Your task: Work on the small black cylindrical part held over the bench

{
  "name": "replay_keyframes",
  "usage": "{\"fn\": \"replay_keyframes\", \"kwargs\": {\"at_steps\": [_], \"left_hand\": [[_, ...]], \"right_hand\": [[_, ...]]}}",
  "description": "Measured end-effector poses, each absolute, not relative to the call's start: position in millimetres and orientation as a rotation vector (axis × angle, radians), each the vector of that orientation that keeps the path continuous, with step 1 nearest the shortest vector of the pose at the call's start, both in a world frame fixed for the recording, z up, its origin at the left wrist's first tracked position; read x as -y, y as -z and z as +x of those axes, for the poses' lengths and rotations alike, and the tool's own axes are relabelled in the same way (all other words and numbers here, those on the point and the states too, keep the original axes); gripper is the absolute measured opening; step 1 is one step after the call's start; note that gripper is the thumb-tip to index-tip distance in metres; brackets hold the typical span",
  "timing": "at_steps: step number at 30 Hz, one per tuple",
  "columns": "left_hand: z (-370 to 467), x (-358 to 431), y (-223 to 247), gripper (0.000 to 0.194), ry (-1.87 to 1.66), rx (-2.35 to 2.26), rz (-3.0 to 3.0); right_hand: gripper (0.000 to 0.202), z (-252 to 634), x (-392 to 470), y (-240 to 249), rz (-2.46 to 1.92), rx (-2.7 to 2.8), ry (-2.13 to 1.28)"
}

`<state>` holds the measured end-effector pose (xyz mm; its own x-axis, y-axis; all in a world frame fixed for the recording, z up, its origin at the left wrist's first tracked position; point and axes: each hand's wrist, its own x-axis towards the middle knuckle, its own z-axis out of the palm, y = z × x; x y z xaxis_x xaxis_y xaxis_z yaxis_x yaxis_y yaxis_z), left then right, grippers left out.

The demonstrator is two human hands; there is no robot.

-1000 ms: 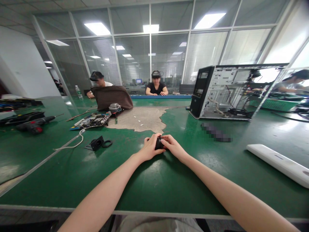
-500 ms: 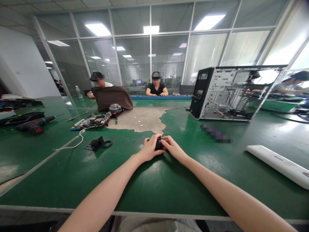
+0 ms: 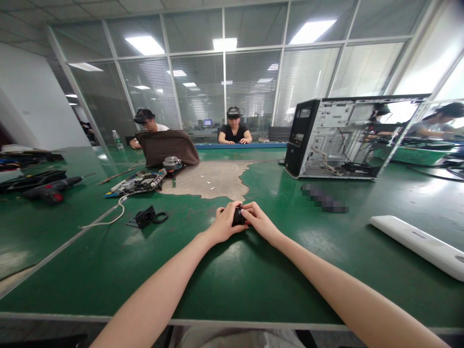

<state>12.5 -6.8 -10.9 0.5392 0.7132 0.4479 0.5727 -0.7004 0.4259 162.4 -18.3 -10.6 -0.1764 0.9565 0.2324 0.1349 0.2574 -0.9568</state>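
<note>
Between my hands, just above the green tabletop or resting on it, is a small black cylindrical part (image 3: 238, 217) that looks like a camera lens. My left hand (image 3: 226, 221) wraps round it from the left, thumb underneath and fingers over the far side. From the right, the fingertips of my right hand (image 3: 256, 217) grip its edge. Much of the part is covered by fingers. To the left lie a black square bracket-like piece with a round opening (image 3: 145, 217) and a black ring (image 3: 160, 218).
An open computer case (image 3: 308, 140) stands at the back right, with a white long device (image 3: 416, 244) nearer. Left are a circuit board (image 3: 139, 183), a cable (image 3: 121, 208) and a power drill (image 3: 50, 189). Beyond a brown cloth-covered object (image 3: 168, 147) sit two people.
Both hands stay around the black part in nearly the same pose. The view has shifted very slightly.
</note>
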Motion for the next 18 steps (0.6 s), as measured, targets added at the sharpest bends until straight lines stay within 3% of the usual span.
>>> {"fn": "replay_keyframes", "kwargs": {"at_steps": [18], "left_hand": [[12.2,9.7,7.9,0.063,-0.894,-1.071,2.551]], "right_hand": [[0.023,165.9,15.4,12.9,-1.045,1.56,-1.097]]}}
